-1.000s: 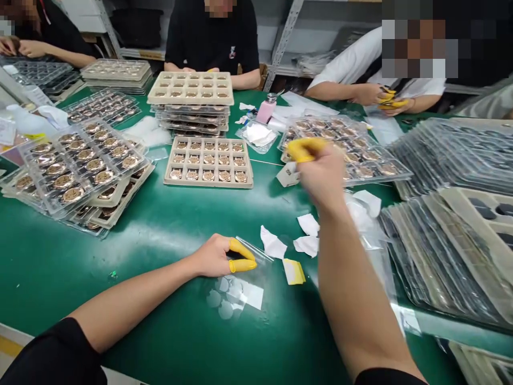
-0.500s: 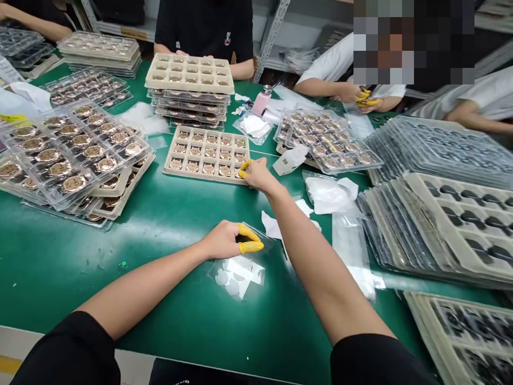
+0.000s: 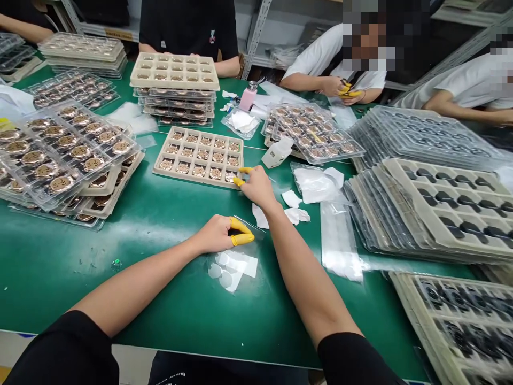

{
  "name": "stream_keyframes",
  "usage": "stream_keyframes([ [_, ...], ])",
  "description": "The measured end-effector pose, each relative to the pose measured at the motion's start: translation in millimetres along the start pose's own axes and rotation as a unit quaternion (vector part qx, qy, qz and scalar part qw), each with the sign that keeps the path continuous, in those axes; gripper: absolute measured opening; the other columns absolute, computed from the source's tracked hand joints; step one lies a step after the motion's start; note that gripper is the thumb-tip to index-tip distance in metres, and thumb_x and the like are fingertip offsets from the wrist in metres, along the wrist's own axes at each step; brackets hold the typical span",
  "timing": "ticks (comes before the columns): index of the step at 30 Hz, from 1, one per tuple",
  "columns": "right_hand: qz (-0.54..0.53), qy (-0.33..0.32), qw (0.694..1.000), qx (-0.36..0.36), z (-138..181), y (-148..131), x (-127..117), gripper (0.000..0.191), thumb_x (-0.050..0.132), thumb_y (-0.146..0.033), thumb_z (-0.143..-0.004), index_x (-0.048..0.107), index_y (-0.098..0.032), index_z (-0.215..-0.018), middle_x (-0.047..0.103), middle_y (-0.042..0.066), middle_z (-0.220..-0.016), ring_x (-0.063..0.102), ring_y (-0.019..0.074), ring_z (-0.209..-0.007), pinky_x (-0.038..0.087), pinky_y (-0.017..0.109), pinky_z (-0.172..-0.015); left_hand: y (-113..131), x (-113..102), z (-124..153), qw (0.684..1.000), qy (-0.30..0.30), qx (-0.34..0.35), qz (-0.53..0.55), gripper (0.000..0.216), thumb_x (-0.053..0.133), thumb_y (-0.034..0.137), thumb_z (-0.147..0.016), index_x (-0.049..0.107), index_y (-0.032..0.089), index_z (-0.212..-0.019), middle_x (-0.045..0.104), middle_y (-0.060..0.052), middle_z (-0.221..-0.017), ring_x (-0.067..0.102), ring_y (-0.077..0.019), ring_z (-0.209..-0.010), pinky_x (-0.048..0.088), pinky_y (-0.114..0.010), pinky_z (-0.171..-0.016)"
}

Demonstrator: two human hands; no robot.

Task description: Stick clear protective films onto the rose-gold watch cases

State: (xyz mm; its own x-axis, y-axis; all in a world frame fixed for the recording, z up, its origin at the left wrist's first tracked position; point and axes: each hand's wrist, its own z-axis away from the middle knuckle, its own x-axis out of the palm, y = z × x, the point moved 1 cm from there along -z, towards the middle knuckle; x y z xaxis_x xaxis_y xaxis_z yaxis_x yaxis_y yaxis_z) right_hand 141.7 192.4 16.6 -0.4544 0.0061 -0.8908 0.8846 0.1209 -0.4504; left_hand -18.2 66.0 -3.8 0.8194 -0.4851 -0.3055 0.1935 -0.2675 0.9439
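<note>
My right hand [image 3: 256, 186] reaches to the near right corner of a beige compartment tray [image 3: 188, 177]. Its thumb and index finger, in yellow finger cots, close on the edge of a watch case [image 3: 230, 176] in the corner compartment. Rose-gold watch cases fill the tray's other compartments. My left hand [image 3: 224, 233] hovers low over the green table, its yellow-covered thumb and finger pinched together at the tips. What lies between them, if anything, is too small to make out. Just below are clear films with round white pieces [image 3: 227, 272]; a clear sheet's edge [image 3: 248, 222] shows behind.
Stacked watch trays [image 3: 60, 155] stand at left, with another pile [image 3: 174, 75] at the back. Trays of dark parts [image 3: 452, 206] crowd the right. A pink bottle [image 3: 248, 97], white paper scraps [image 3: 296, 215] and plastic bags [image 3: 316, 183] lie between. Co-workers sit opposite.
The view has shifted, moving the scene slightly left in the picture. My right finger and thumb now point more to the left at the corner watch case. My left hand keeps its pinch.
</note>
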Motion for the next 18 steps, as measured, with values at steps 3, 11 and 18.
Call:
stream_keyframes([
  [3, 0.000, -0.038, 0.999, -0.005, -14.1, -4.9, 9.4, 0.033, 0.067, -0.028, -0.091, 0.075, -0.014, -0.120, 0.054, 0.018, -0.127, 0.066, 0.0315, -0.106, 0.051, 0.045, -0.103, -1.5, -0.8, 0.3, 1.000, -0.008, -0.009, 0.002, 0.016, 0.075, 0.030, -0.090, 0.085, 0.022, -0.098, 0.086, -0.004, -0.101, 0.079, -0.0191, -0.095, 0.060, -0.028, -0.090],
  [11, -0.036, -0.132, 0.989, -0.053, -13.8, 1.0, 2.1, 0.034, 0.075, -0.026, -0.087, 0.075, -0.016, -0.120, 0.055, 0.013, -0.119, 0.060, 0.0254, -0.102, 0.050, 0.036, -0.103, 4.0, -2.8, 2.3, 1.000, 0.003, 0.002, 0.014, 0.016, 0.073, 0.032, -0.092, 0.084, 0.021, -0.093, 0.085, -0.004, -0.097, 0.078, -0.0183, -0.092, 0.060, -0.028, -0.088],
  [18, -0.063, -0.170, 0.979, -0.090, 33.0, 18.3, -9.5, 0.034, 0.070, -0.027, -0.091, 0.073, -0.017, -0.124, 0.049, 0.013, -0.123, 0.058, 0.0247, -0.103, 0.051, 0.038, -0.103, 8.7, -0.9, 6.4, 0.999, -0.031, 0.018, 0.036, 0.023, 0.077, 0.041, -0.091, 0.084, 0.019, -0.090, 0.084, -0.007, -0.093, 0.078, -0.0189, -0.088, 0.062, -0.030, -0.088],
])
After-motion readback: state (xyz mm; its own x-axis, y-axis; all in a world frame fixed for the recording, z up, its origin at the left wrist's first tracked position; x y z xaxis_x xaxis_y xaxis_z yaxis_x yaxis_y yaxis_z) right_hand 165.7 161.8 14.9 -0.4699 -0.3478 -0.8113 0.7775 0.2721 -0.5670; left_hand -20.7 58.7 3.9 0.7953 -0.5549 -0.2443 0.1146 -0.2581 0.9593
